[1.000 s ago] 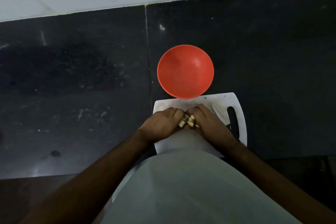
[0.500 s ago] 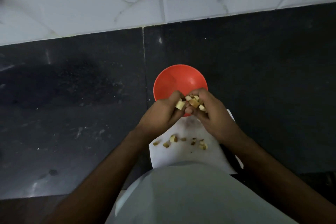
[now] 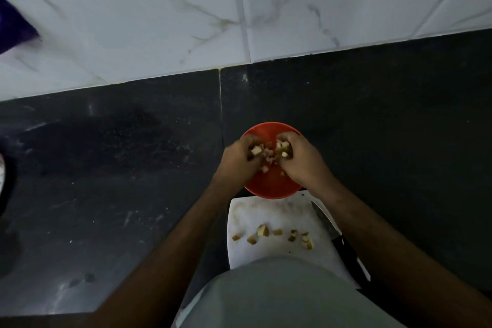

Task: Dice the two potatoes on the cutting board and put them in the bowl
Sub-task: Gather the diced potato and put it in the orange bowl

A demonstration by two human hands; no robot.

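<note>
Now that I've carried my scoop from the board over the bowl (image 3: 269, 186), my left hand (image 3: 239, 160) and right hand (image 3: 303, 161) loosen their curl and potato cubes (image 3: 269, 158) drop in (several stragglers (image 3: 262, 230) still wait on the cutting board (image 3: 277, 210)).

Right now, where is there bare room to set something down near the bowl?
The dark counter right of the red bowl and the stretch left of it up to the tiled wall are bare. It is crowded over the bowl, where both hands hold potato cubes, and on the cutting board with its leftover pieces and knife.
</note>
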